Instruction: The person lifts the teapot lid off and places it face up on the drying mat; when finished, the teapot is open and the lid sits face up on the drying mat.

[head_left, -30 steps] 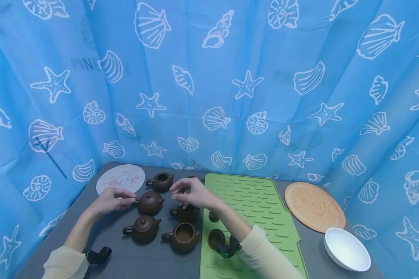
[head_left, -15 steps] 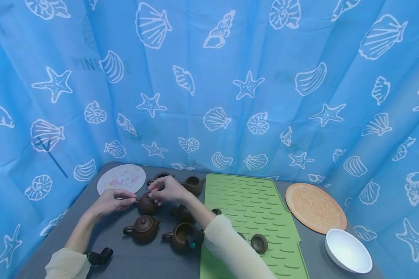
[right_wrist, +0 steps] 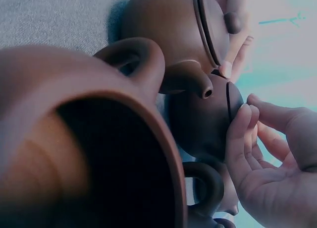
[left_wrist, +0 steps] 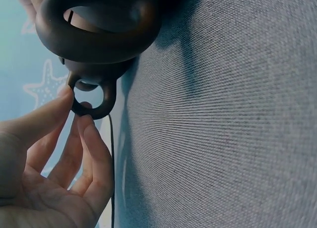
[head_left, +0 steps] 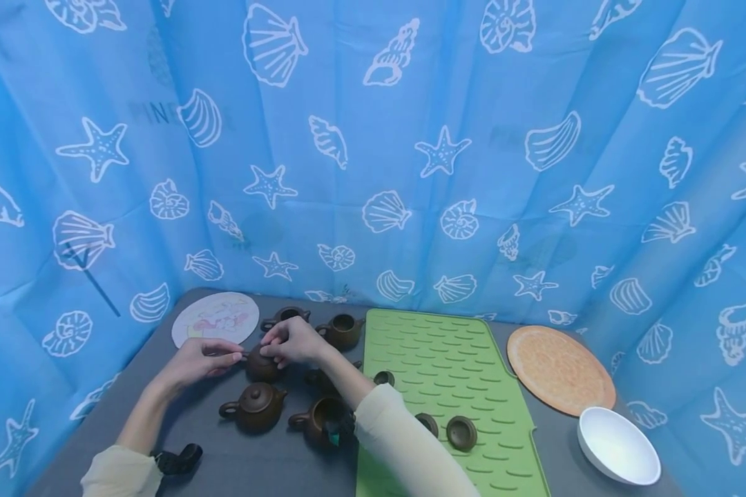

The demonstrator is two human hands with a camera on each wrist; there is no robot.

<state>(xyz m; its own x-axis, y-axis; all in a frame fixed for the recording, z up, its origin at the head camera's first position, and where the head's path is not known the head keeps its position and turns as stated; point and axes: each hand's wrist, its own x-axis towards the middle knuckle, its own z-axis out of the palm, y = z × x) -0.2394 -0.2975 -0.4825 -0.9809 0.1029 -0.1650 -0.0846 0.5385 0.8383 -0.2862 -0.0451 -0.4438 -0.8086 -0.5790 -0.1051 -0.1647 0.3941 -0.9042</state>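
A dark brown teapot (head_left: 261, 367) with its lid (right_wrist: 237, 100) on stands at the left of the group. My left hand (head_left: 202, 360) pinches its ring handle (left_wrist: 108, 106) between thumb and fingers. On top, my right hand (head_left: 293, 343) pinches the lid's knob, which the fingertips hide. Nearer to me sits a second lidded teapot (head_left: 256, 408), its round knob (right_wrist: 233, 23) plain in the right wrist view. Several lidless teapots stand close by, among them one under my right wrist (head_left: 316, 421) and one farther back (head_left: 340, 333).
Loose lids (head_left: 462, 433) lie on a green ridged mat (head_left: 447, 345) right of the teapots. A white bowl (head_left: 618, 445) and a round orange-brown mat (head_left: 559, 369) are at the right. A pale oval mat (head_left: 214, 317) lies back left, before a blue shell-print curtain (head_left: 373, 152).
My right hand has moved left from over a lidless teapot onto the lid of the teapot whose handle my left hand pinches. The left hand has stayed in place.
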